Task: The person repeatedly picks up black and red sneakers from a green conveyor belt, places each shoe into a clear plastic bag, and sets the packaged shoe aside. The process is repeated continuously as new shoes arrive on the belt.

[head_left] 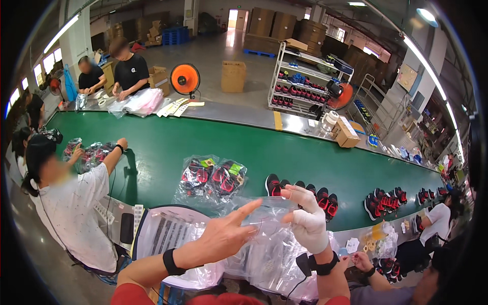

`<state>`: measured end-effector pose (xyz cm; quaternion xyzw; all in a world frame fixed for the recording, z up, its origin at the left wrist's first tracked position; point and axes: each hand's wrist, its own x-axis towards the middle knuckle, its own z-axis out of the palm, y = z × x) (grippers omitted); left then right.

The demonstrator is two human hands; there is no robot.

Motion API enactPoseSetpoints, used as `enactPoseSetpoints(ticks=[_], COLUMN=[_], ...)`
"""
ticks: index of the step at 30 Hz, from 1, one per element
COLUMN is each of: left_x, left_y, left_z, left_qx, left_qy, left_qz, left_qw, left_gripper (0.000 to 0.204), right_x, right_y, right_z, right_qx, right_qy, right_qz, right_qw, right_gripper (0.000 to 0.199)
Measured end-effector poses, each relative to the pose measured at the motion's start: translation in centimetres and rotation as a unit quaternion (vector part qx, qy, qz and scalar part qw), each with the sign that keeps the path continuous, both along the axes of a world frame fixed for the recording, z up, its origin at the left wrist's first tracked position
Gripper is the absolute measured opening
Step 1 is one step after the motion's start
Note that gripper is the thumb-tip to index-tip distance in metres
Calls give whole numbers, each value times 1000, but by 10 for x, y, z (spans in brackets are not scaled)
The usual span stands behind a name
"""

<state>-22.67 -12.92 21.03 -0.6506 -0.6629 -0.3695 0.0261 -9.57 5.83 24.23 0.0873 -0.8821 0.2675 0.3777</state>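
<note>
My bare left hand (229, 236) reaches in from the lower left, its index finger stretched out and apart from the thumb. My right hand (309, 223), in a white covering with bare fingertips, faces it with half-bent fingers apart from the thumb. Between them is a clear plastic bag (272, 211); whether either hand touches it is hard to make out. More clear bags (274, 262) lie below my hands. Beyond, two bagged pairs of black-and-red shoes (211, 175) rest on the green belt. A row of unbagged shoes (323, 198) stands just past my right hand.
The green conveyor (152, 140) runs across in front of me. At left a person in white (76, 203) handles bagged shoes. More shoes (384, 203) stand at right, near another person's hands (358, 262). Orange fans (185, 79), a shoe rack (300, 84) and cartons (234, 76) are beyond.
</note>
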Motion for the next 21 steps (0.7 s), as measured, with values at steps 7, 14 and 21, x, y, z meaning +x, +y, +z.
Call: enactPoseSetpoints(ticks=[7,14,21], left_x=[1,-7,-6], left_y=[-9,-18,-39], left_z=[-17,-27,-41], left_qx=[121,107,18], left_qy=[145,177,240], left_qz=[65,34,-18], left_qw=[980,978,970], left_gripper=[18,24,33], right_x=[14,18,35], right_y=[-3,-9,-1], right_z=[-20,-40,-64], right_qx=[115,50,-87], right_qy=[1,-31,-102], right_qz=[-206,-235,-284], right_qw=[972,970,949], right_gripper=[20,15,17])
